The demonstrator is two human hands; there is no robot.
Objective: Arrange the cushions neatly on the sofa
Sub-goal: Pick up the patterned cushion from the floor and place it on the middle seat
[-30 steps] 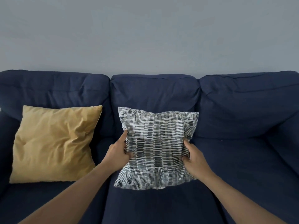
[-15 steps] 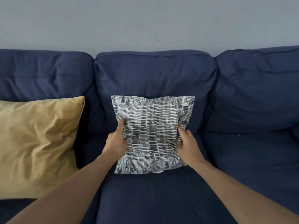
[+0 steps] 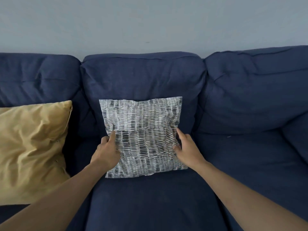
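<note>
A grey-and-white patterned cushion (image 3: 141, 135) stands on the middle seat of the navy sofa (image 3: 150, 197) and leans against the middle back pad. My left hand (image 3: 106, 150) grips its left edge, thumb on the front. My right hand (image 3: 186, 149) holds its right edge with the thumb on the front and the fingers loosely spread beside the edge. A mustard-yellow cushion (image 3: 31, 147) leans at the left end of the sofa, partly cut off by the frame edge.
The right seat (image 3: 250, 164) of the sofa holds no cushion. A plain grey wall (image 3: 150, 22) rises behind the backrest.
The patterned cushion went back against the middle back pad and now stands on the seat. The view has moved closer. My right hand's fingers have loosened.
</note>
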